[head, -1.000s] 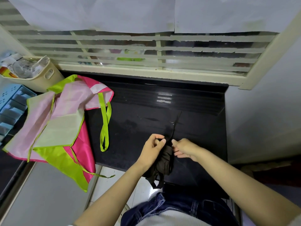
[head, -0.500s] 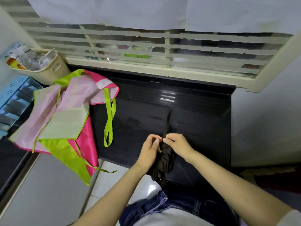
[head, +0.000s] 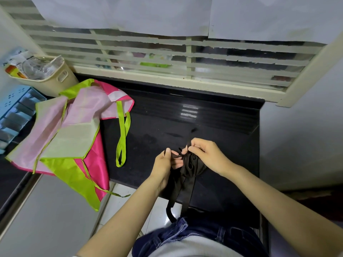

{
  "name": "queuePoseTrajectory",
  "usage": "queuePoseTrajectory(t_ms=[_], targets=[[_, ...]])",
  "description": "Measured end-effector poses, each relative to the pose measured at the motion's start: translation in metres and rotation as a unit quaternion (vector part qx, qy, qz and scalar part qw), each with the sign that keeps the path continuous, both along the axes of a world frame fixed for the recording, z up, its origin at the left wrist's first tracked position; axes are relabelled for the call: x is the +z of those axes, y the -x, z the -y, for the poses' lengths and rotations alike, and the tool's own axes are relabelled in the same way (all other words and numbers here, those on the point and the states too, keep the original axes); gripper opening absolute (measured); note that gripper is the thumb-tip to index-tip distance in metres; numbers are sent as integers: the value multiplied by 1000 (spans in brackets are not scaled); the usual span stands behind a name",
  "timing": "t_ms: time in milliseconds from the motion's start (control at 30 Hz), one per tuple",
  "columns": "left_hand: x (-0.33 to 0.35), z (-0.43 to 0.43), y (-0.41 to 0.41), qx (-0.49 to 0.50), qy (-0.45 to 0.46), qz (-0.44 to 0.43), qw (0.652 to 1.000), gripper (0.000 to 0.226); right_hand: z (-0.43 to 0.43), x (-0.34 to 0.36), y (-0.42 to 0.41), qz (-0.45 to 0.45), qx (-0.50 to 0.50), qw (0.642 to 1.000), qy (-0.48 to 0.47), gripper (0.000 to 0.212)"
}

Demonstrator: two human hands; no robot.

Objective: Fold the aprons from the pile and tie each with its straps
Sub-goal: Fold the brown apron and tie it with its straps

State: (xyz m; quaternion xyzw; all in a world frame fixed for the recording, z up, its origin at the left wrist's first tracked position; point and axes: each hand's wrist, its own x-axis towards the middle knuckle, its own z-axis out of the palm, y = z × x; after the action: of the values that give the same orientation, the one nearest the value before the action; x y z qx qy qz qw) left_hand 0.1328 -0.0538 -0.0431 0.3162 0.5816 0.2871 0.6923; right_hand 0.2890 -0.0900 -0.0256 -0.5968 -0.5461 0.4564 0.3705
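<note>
A dark brown apron (head: 193, 166) is bunched into a small bundle at the near edge of the black counter (head: 213, 130). Two of its straps hang down over the edge towards my lap. My left hand (head: 164, 164) pinches a strap end at the bundle's left side. My right hand (head: 206, 154) pinches another strap above the bundle, and that strap runs up and away over the counter. A pile of pink and lime-green aprons (head: 70, 140) lies spread at the counter's left end, with a green strap loop (head: 122, 138) lying towards the middle.
A cream basket (head: 53, 80) with plastic packets stands at the back left. Beside it is a blue plastic crate (head: 14, 114). A louvred window (head: 167, 58) runs along the back, and a grey wall (head: 300, 138) closes the right side.
My right hand has shifted from the bundle's right side to above it, pulling a strap upward. My left hand has moved slightly left, holding the other strap end. The view has shifted.
</note>
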Motion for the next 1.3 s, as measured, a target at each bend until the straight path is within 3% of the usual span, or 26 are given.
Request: queuePoseTrajectory(t_ms=[167,367,433,533,633,767,867,967,1000,1100,1133,1200,1300], targets=[[4,3,-2,83,129,45,987,34,-2,6,-7,43,69,996,22,21],[-4,12,-2,98,163,22,981,32,4,-1,-8,43,94,993,57,39],[-9,14,1,58,123,-12,991,31,4,-6,-9,59,81,992,74,37],[-9,9,10,-76,-32,-104,991,25,4,-14,-12,110,40,988,104,24],[9,-3,8,-196,-179,-185,946,24,6,-22,-11,175,46,978,103,25],[28,-13,-7,-277,-298,-236,883,24,6,-15,5,214,136,962,101,29],[32,-16,-14,-308,-319,-245,862,15,7,-9,15,158,143,968,136,36],[31,-15,-15,-296,-323,-248,864,11,7,-10,15,58,51,982,174,41],[30,-15,-14,-282,-349,-279,849,9,7,-10,13,27,28,983,177,41],[24,-13,-6,-204,-489,-419,737,28,7,-9,8,-66,10,979,190,32],[22,-11,-4,-181,-510,-416,731,30,8,-8,7,-90,7,977,194,30],[18,-6,2,-189,-501,-359,765,24,7,-6,6,-132,-4,971,200,25],[9,-1,7,-286,-416,-290,813,18,5,-4,3,-197,-14,958,210,17]])
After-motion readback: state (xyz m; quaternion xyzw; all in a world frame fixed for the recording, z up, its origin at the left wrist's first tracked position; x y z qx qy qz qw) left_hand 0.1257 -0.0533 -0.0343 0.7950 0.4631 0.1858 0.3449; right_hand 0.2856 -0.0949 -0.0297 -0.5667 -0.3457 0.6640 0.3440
